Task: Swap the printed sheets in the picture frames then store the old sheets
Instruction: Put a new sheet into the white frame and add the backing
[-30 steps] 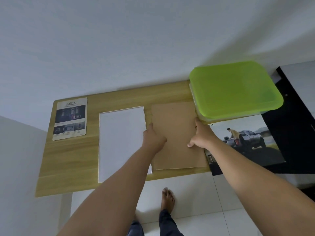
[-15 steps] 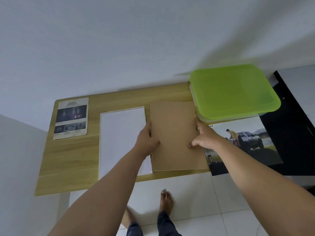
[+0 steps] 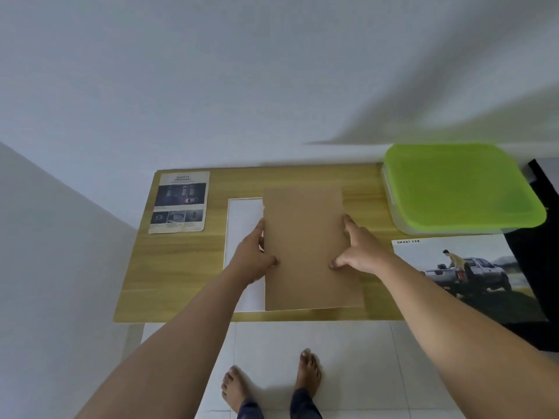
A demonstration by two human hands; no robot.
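Brown backing board (image 3: 305, 246) near tabletop (image 3: 181, 267) front edge, overlapping white frame (image 3: 245, 213) right part. Bare tabletop between board and green-lidded box (image 3: 459, 182). Left grip (image 3: 254, 258) pinches board's left edge, right grip (image 3: 360, 255) right edge.

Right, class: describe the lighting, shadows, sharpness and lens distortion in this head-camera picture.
Head view: light is soft, no hard glare; a broad shadow crosses the wall above the green lid; a thin shadow lies along the near edge of the brown board; the wide lens splays the table sides; small print on the safety sheet is too soft to read.
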